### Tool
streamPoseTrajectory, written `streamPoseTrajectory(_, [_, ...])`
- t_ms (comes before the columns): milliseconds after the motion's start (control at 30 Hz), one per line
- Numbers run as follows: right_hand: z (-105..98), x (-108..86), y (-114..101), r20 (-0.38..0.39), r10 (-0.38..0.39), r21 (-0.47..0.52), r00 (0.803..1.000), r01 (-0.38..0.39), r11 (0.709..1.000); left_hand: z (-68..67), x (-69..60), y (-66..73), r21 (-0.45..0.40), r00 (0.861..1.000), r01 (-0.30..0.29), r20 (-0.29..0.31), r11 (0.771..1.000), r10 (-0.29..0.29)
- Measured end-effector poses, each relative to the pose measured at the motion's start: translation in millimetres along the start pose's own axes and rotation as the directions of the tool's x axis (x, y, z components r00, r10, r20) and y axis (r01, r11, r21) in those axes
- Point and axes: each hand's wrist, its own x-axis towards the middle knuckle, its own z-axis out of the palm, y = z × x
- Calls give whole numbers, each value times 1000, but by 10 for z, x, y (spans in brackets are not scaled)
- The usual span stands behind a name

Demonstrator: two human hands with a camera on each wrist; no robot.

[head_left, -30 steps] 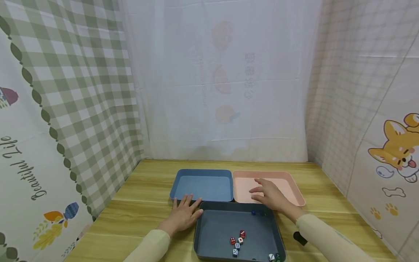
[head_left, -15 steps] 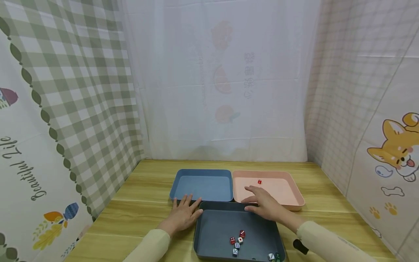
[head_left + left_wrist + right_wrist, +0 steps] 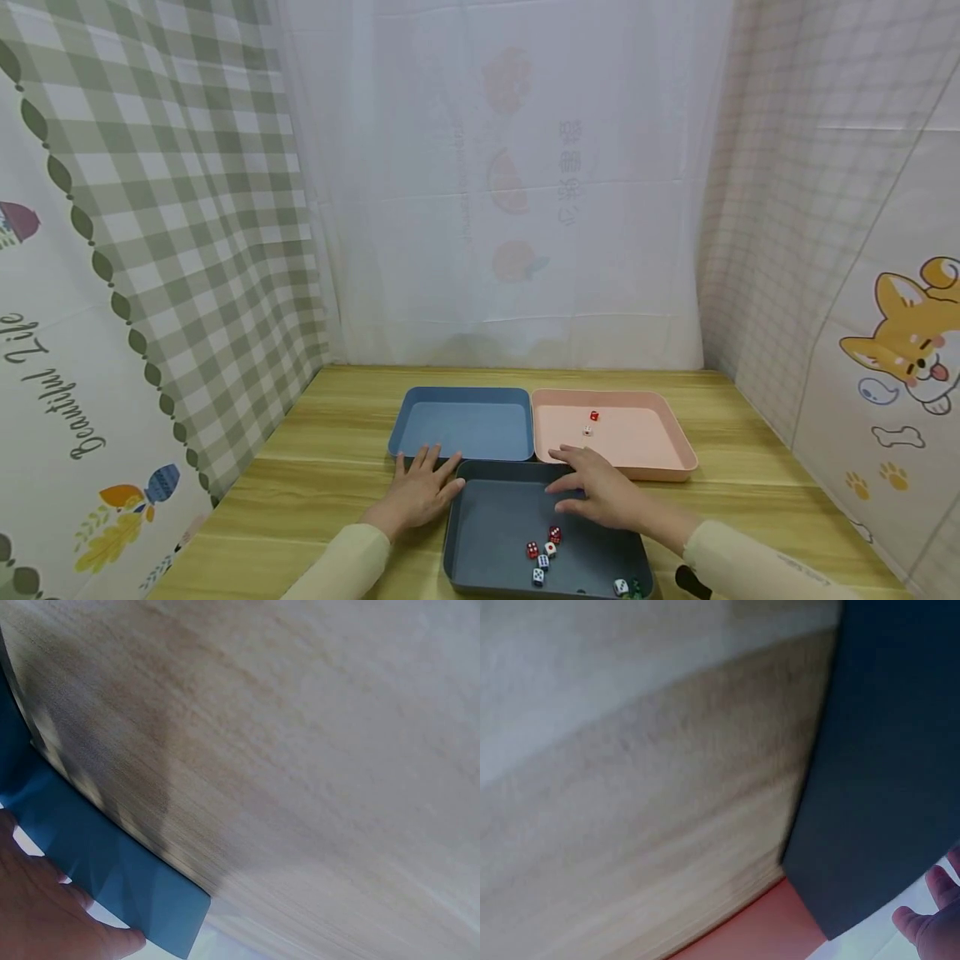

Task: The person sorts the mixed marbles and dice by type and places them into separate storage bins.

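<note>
My right hand [image 3: 600,492] hovers over the far right part of a dark grey tray [image 3: 495,521], its fingers spread and nothing visible between them. In that tray lie a red die [image 3: 555,533], a second red die [image 3: 532,550] and several white dice [image 3: 537,576]. A white die [image 3: 621,587] and something green [image 3: 636,588] sit in the near right corner. My left hand [image 3: 422,492] rests with fingers spread at the dark tray's far left corner, by the blue tray's near edge. A red die [image 3: 594,416] and a white die [image 3: 587,431] lie in the pink tray [image 3: 645,433].
The blue tray [image 3: 463,423] stands left of the pink one, both behind the dark tray. They sit on a wood-grain table [image 3: 300,500]. Cloth hangs around it, with a green checked curtain [image 3: 225,208] at left and a white curtain [image 3: 517,317] behind.
My right hand has drawn back from over the pink tray toward me, above the dark tray. The red die, then the white die, came into view in the pink tray. My left hand stayed put.
</note>
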Motion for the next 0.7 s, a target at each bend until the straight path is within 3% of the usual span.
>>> streamPoseTrajectory(300, [72,-52,-53,119,8,-15,993,-6,1000,-31,-6,3,1,1000,-6,6,1000,6])
streamPoseTrajectory(700, [167,-109,-67,127,-22,-61,992,30,998,-50,-21,21,-10,1000,0,18,1000,0])
